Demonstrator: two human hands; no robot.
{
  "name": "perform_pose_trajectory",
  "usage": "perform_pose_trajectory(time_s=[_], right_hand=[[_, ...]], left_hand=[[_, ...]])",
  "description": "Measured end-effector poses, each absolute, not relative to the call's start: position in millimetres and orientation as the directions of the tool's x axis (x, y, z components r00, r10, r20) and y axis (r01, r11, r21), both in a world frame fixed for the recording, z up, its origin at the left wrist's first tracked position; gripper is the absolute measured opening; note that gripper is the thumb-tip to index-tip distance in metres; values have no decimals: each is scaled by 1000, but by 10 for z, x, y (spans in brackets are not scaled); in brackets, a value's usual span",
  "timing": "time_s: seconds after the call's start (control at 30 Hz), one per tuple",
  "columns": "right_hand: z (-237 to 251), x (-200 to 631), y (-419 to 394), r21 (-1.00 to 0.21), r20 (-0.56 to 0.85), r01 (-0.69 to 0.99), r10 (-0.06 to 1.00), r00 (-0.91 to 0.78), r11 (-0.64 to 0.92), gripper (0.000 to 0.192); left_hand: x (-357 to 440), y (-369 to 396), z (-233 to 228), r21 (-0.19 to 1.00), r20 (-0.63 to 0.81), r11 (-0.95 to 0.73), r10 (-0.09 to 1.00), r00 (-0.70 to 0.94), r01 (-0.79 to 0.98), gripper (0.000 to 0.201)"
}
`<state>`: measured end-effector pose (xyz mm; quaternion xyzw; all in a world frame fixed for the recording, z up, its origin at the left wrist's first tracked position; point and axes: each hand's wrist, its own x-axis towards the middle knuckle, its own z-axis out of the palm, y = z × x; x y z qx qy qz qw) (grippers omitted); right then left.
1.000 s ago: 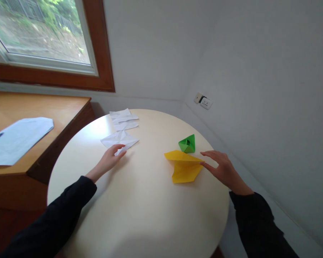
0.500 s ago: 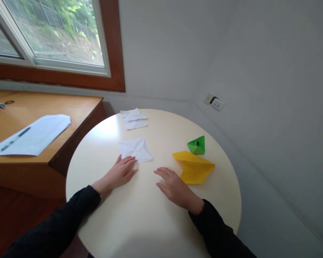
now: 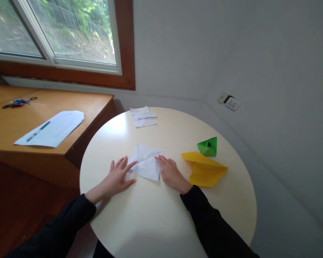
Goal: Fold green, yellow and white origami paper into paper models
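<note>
Greenery and a fence show through the window at the upper left, set in a brown wooden frame. Below it stands a wooden desk, with scissors at its far left and, nearer its right edge, a large sheet of paper with a pen lying across it. Next comes a round, cream-coloured table. At its left side the left hand rests palm down, fingers spread apart, the index finger on the left edge of a creased white paper, the thumb just below it. This white paper lies flat on the table between the two hands; beyond it, at the far rim, are some white paper pieces. The right hand lies flat, its fingers straight and close together, the tips on the paper's right edge. To the right sits a folded yellow paper, and just behind it a folded green paper. Farther right, a socket is fixed low on the white wall.
</note>
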<state>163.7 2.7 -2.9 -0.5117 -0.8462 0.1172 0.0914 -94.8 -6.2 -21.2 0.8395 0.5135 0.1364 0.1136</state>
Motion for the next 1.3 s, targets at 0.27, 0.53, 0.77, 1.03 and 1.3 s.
perform_pose_trajectory(time_s=[0.27,0.53,0.77,1.03,1.3], right_hand=[[-100,1642,-3,-353,125,821,893,-433,448,47],[-137,1634,-22,-383,192,797,884,-426,467,44],[-175,1640,-31,-362,231,798,875,-425,483,43],[-185,1641,-42,-358,222,806,881,-417,472,41],[-202,1656,-26,-454,247,788,908,-337,416,53]], left_hand=[[-939,-14,-299,443,152,-521,846,511,730,54],[-814,-50,-222,535,316,-526,850,421,661,38],[-759,-79,-205,589,389,-530,847,361,610,27],[-794,-93,-152,544,452,-574,815,362,612,30],[-833,-103,-92,617,461,-538,839,290,574,18]])
